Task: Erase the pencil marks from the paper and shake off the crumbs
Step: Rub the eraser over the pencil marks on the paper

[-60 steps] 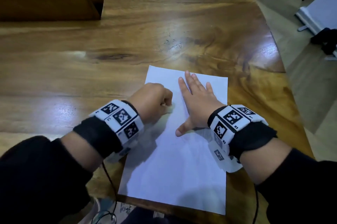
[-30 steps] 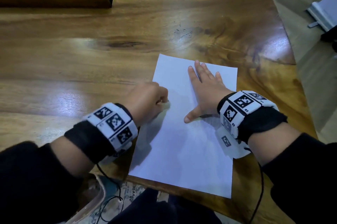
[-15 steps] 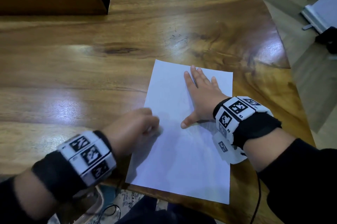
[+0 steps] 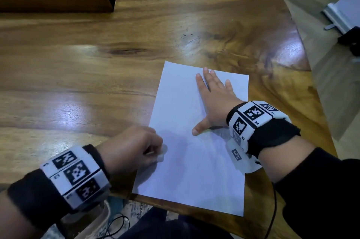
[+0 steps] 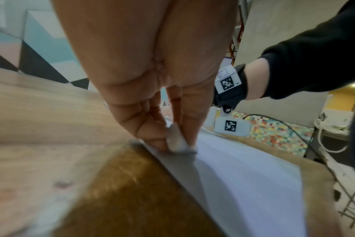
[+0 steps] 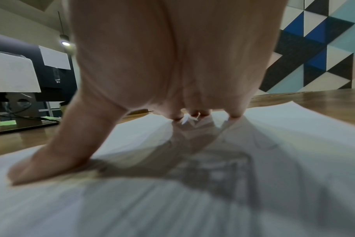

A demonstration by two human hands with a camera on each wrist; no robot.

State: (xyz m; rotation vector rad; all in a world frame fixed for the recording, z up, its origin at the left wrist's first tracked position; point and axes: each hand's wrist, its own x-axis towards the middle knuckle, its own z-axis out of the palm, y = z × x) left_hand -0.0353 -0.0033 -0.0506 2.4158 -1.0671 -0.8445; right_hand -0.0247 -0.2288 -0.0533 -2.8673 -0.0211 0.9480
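Fingers (image 5: pixel 152 131) of the left hand (image 4: pixel 128 149) pinch a white eraser (image 5: pixel 177 141) at the paper's (image 4: pixel 194 170) left edge, ready to rub. Right hand (image 4: pixel 214 102) lies flat, fingers spread, pinning the sheet to the table (image 4: pixel 78 83).

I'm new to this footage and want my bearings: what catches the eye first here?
The white paper lying at the near edge of the wooden table stands out. The right hand presses flat on its upper part, fingers straight. The left hand pinches a small white eraser against the paper's left edge.
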